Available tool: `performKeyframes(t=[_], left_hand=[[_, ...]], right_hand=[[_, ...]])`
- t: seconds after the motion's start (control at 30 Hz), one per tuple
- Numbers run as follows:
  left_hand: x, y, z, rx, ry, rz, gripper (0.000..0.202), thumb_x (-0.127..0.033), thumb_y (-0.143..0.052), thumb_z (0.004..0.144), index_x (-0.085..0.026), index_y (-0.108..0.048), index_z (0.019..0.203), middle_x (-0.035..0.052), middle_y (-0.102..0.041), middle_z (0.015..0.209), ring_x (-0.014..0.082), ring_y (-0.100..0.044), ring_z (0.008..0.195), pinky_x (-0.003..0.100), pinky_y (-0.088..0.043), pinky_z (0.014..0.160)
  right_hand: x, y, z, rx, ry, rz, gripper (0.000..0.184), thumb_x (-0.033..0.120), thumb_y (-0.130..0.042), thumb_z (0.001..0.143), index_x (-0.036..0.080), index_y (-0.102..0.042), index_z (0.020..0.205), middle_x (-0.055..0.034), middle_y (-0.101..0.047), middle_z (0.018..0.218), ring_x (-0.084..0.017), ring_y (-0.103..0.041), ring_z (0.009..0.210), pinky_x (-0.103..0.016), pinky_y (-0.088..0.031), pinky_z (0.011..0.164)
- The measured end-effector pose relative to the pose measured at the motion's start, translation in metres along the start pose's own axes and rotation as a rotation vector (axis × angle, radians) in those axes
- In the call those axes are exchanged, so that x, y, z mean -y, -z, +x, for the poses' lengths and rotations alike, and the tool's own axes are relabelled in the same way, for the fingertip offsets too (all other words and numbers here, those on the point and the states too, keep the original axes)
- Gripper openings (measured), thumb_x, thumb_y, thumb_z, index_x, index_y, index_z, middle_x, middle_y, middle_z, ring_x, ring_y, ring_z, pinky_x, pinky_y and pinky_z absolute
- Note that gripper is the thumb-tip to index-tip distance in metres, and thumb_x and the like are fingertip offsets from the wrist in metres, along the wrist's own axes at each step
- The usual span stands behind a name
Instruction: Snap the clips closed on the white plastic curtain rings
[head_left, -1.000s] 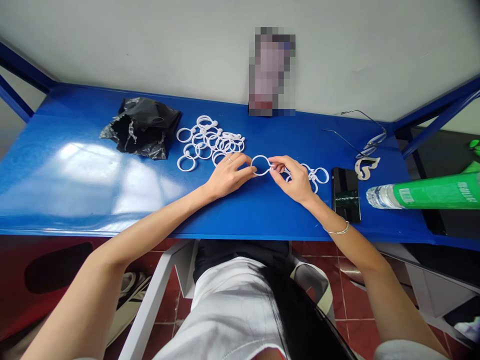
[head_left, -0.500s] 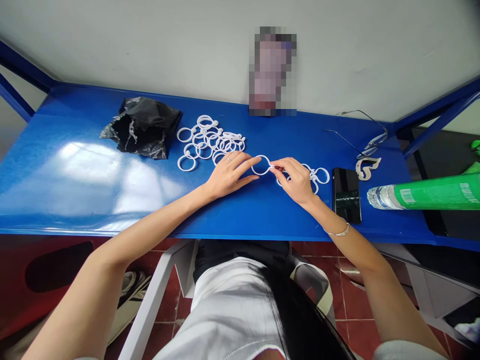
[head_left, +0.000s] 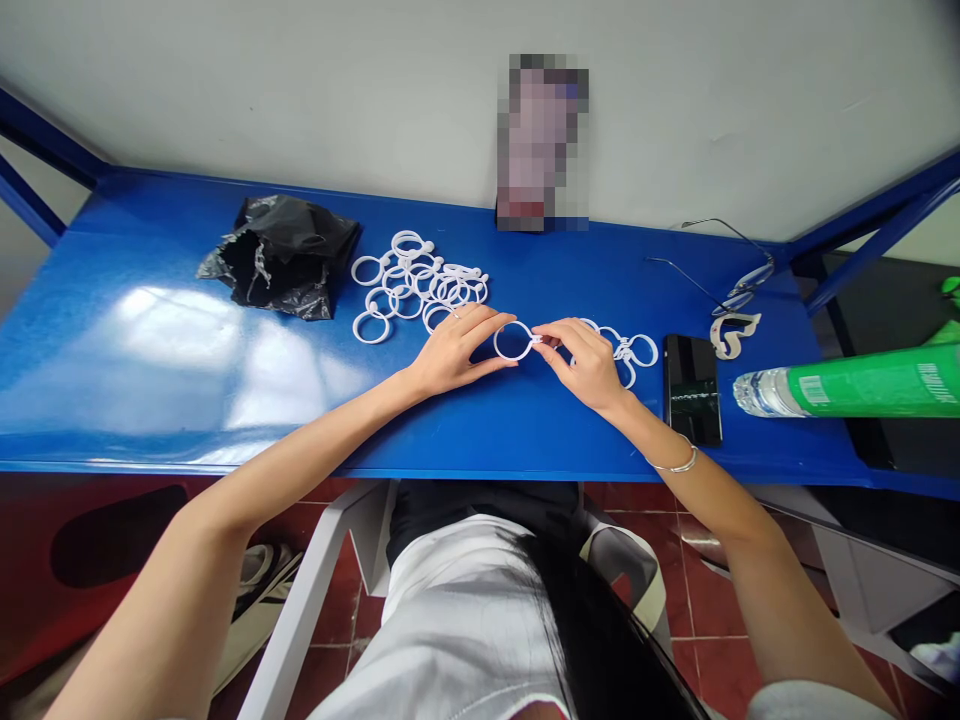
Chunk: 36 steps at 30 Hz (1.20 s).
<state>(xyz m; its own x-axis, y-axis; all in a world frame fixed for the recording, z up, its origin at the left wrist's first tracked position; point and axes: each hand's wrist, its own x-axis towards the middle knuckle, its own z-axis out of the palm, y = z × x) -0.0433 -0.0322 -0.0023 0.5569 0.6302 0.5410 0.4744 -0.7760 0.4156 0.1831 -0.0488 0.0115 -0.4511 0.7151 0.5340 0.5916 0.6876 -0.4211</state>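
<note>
A white plastic ring [head_left: 514, 341] sits between my two hands on the blue table [head_left: 150, 350]. My right hand [head_left: 581, 362] pinches the ring's clasp at its right side. My left hand [head_left: 456, 352] lies with fingers stretched out, fingertips against the ring's left side. Behind my left hand is a pile of several white rings [head_left: 416, 283]. A few more white rings [head_left: 634, 351] lie just right of my right hand.
A crumpled black plastic bag [head_left: 281, 255] lies at the back left. To the right are a black phone [head_left: 691, 388], glasses [head_left: 731, 290], a white heart-shaped piece [head_left: 733, 333] and a lying bottle with a green label [head_left: 855, 385]. A blurred object [head_left: 541, 145] leans on the wall.
The ring has shifted slightly left and down toward the table. My left fingers went from curled on the ring to stretched out beside it. My right hand keeps its pinch.
</note>
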Motion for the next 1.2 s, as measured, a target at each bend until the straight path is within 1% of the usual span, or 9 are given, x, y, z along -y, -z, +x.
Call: performKeyframes(t=[0.07,0.2,0.33,0.47,0.57,0.77,0.9,1.1,1.2], left_hand=[[0.0005,0.0004,-0.0003,0.018,0.016,0.001,0.049,-0.050,-0.059,0.088,-0.015,-0.057,0.122,0.0139,-0.066,0.107,0.0239,-0.063,0.096,0.039,-0.051,0.086],[0.0009,-0.0002,-0.0009,0.024,0.020,-0.001,0.048,-0.048,-0.059,0.089,-0.016,-0.056,0.124,0.0138,-0.066,0.107,0.0241,-0.063,0.097,0.039,-0.052,0.087],[-0.0003,0.0005,-0.0005,0.012,0.013,-0.012,0.049,-0.048,-0.061,0.087,-0.015,-0.056,0.122,0.0140,-0.066,0.109,0.0239,-0.063,0.099,0.037,-0.052,0.087],[-0.0011,0.0011,-0.0001,0.031,0.045,-0.047,0.052,-0.052,-0.063,0.084,-0.016,-0.057,0.121,0.0130,-0.066,0.109,0.0234,-0.063,0.100,0.037,-0.051,0.088],[-0.0013,0.0002,-0.0004,0.021,0.054,-0.071,0.052,-0.053,-0.065,0.082,-0.016,-0.057,0.118,0.0121,-0.066,0.107,0.0226,-0.063,0.097,0.036,-0.051,0.087],[-0.0029,-0.0014,-0.0017,-0.005,0.042,-0.087,0.049,-0.055,-0.064,0.082,-0.016,-0.059,0.112,0.0094,-0.067,0.098,0.0198,-0.063,0.087,0.033,-0.051,0.079],[-0.0036,-0.0009,-0.0018,-0.022,0.014,-0.070,0.048,-0.056,-0.064,0.082,-0.015,-0.060,0.108,0.0081,-0.067,0.093,0.0187,-0.062,0.084,0.031,-0.050,0.076],[-0.0053,-0.0002,-0.0007,-0.064,-0.036,-0.047,0.048,-0.056,-0.064,0.081,-0.014,-0.061,0.104,0.0085,-0.067,0.090,0.0182,-0.062,0.080,0.029,-0.049,0.073],[-0.0054,-0.0003,-0.0008,-0.048,-0.024,-0.038,0.049,-0.058,-0.063,0.081,-0.014,-0.061,0.103,0.0083,-0.068,0.089,0.0180,-0.062,0.079,0.030,-0.049,0.072]], right_hand=[[-0.0006,0.0002,0.0000,0.016,-0.012,-0.015,0.020,0.032,-0.053,0.095,0.021,-0.067,0.104,-0.0079,-0.073,0.092,-0.021,-0.068,0.084,-0.035,-0.055,0.075],[-0.0012,0.0002,-0.0001,0.054,-0.009,-0.073,0.021,0.033,-0.051,0.096,0.020,-0.067,0.097,-0.0081,-0.073,0.091,-0.022,-0.068,0.084,-0.036,-0.054,0.076],[-0.0008,0.0005,0.0002,0.047,0.009,-0.108,0.023,0.033,-0.050,0.097,0.020,-0.068,0.092,-0.0075,-0.074,0.088,-0.020,-0.068,0.080,-0.033,-0.053,0.072],[-0.0002,0.0007,-0.0002,0.051,0.012,-0.105,0.024,0.033,-0.050,0.097,0.020,-0.068,0.089,-0.0070,-0.073,0.085,-0.020,-0.068,0.077,-0.032,-0.051,0.070],[0.0010,0.0009,-0.0005,0.074,0.011,-0.098,0.025,0.033,-0.049,0.097,0.020,-0.068,0.087,-0.0068,-0.073,0.083,-0.020,-0.067,0.076,-0.032,-0.051,0.068],[0.0023,0.0013,-0.0003,0.083,0.023,-0.096,0.024,0.032,-0.050,0.096,0.020,-0.068,0.085,-0.0065,-0.073,0.080,-0.020,-0.067,0.074,-0.033,-0.051,0.067],[0.0016,0.0003,-0.0010,0.062,0.043,-0.080,0.023,0.030,-0.051,0.096,0.020,-0.068,0.083,-0.0062,-0.072,0.078,-0.019,-0.067,0.072,-0.032,-0.051,0.066],[0.0008,-0.0003,-0.0020,0.049,0.058,-0.065,0.023,0.029,-0.052,0.095,0.020,-0.068,0.081,-0.0056,-0.071,0.076,-0.018,-0.065,0.069,-0.031,-0.049,0.064],[0.0004,0.0000,-0.0022,0.051,0.064,-0.071,0.024,0.028,-0.051,0.095,0.020,-0.067,0.080,-0.0054,-0.071,0.075,-0.018,-0.064,0.068,-0.031,-0.049,0.063]])
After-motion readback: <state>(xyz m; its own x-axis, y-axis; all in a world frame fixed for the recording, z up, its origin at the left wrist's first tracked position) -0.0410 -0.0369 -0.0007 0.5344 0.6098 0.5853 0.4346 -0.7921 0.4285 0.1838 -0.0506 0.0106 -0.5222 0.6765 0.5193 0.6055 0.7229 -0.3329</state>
